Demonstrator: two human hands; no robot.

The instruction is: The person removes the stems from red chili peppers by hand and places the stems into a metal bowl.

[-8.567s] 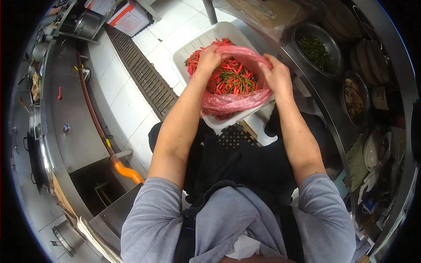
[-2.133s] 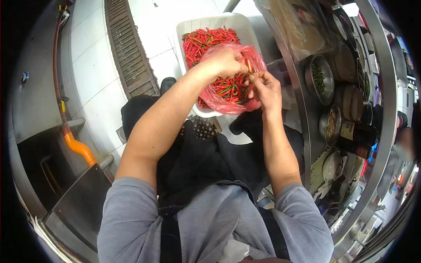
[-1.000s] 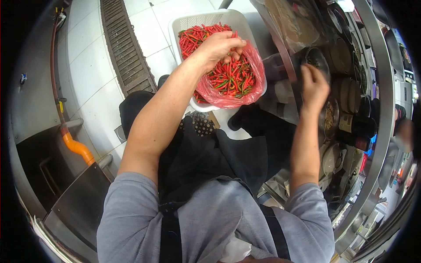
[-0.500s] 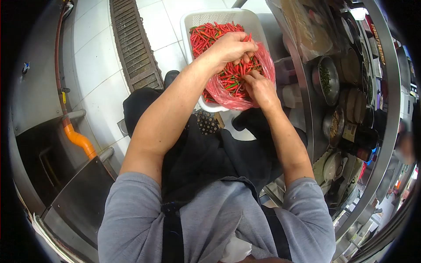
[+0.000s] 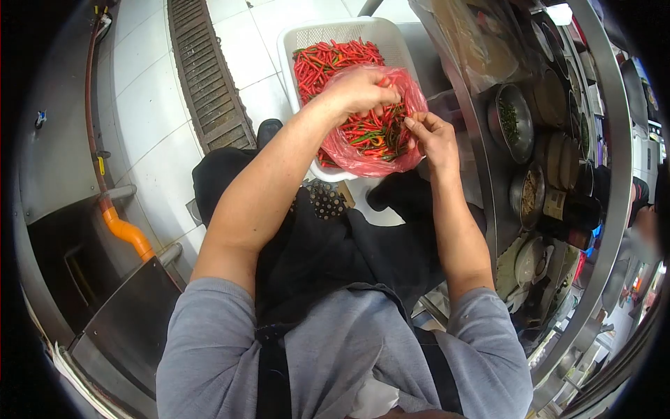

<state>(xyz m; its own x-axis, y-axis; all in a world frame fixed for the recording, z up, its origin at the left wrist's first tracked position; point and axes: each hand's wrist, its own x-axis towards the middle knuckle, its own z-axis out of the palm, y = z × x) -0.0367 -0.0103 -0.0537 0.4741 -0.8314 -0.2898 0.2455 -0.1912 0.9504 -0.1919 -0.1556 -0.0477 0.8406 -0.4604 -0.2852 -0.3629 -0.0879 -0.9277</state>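
Observation:
Red chili peppers (image 5: 324,66), with some green ones among them, fill much of a white plastic basket (image 5: 285,52). A thin red plastic bag (image 5: 373,167) lies in the basket's near part, its mouth spread around more chilies (image 5: 373,136). Over the bag is my left hand (image 5: 363,92), its fingers curled, with a bit of red chili showing by the thumb. My right hand (image 5: 433,136) is at the bag's right rim, thumb and fingertips pinched together. What lies between those fingertips is too small to make out.
A metal floor drain grate (image 5: 209,77) runs along the white tiles at the left. To the right, a steel shelf holds a bowl of chopped greens (image 5: 513,119) and another bowl (image 5: 529,197). An orange pipe (image 5: 129,230) stands at far left.
My right hand has come up out of the chilies to the bag's right rim. My left hand has lowered slightly, and the bag's far edge now stands up around it.

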